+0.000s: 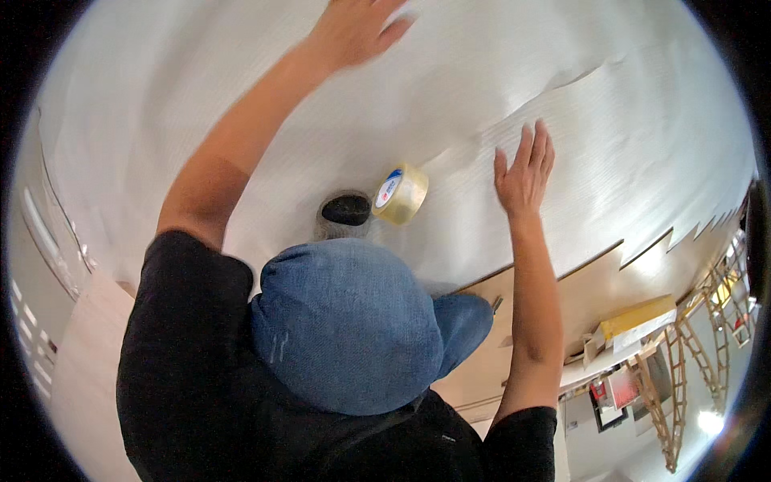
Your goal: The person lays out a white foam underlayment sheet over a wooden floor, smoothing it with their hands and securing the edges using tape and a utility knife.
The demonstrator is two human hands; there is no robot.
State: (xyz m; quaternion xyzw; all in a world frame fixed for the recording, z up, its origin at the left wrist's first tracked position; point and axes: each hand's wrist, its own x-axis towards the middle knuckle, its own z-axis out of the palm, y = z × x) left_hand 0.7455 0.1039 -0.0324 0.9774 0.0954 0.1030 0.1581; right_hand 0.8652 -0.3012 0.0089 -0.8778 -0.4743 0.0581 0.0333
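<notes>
The black shirt [201, 345] lies nearest the camera, with the bent knee in blue jeans [353, 321] just beyond it. Under the arms spreads a white sheet [450, 80], faintly glossy, finely lined, with a long wrinkle toward the upper right. The roll of tape [411, 194], clear and yellowish with a white-and-blue label, rests on the sheet beside the dark shoe [345, 210]. The right hand [525, 175] is open, fingers a little apart, empty, over the sheet; contact is unclear. The left hand [353, 32], blurred, has its thumb spread and grips nothing visible; its fingertips are cut off.
</notes>
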